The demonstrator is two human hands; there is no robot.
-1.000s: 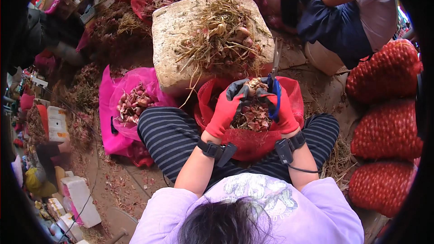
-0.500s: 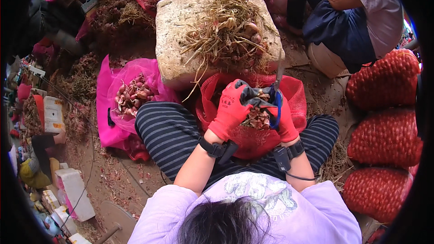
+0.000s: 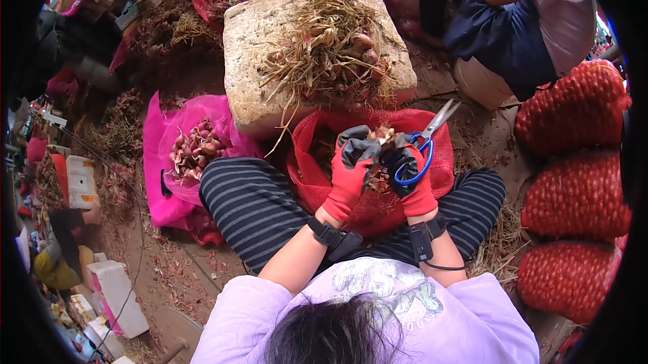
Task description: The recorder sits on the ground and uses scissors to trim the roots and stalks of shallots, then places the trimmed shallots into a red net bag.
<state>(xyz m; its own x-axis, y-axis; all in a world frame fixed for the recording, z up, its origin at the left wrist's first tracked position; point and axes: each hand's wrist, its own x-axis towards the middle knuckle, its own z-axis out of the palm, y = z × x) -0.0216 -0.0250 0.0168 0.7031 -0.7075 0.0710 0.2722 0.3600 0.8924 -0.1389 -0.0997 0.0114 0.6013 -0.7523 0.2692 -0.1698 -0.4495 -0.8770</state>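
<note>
Both my hands wear red gloves with dark grey fingers and meet over an open red mesh bag (image 3: 307, 182) between my legs. My left hand (image 3: 354, 165) is closed at the fingertips on a shallot (image 3: 383, 133) with loose papery skin. My right hand (image 3: 407, 172) has the blue-handled scissors (image 3: 426, 143) hooked on it, blades pointing up and away to the right. Its fingertips also touch the shallot; the glove hides part of them. Papery skins lie in the bag. Just beyond it, a bunch of dried shallots (image 3: 337, 43) with long stalks lies on a white foam block (image 3: 250, 47).
A pink mesh bag (image 3: 154, 175) of trimmed shallots (image 3: 196, 148) stands left of my knee. Full red mesh sacks (image 3: 570, 192) are stacked at the right. Another person (image 3: 513, 26) sits at the upper right. Dry stalks and skins litter the floor.
The scissors have swung from nearly upright to leaning right, with the blades showing more. My right hand has turned and shifted slightly left; the shallot now shows above the fingertips.
</note>
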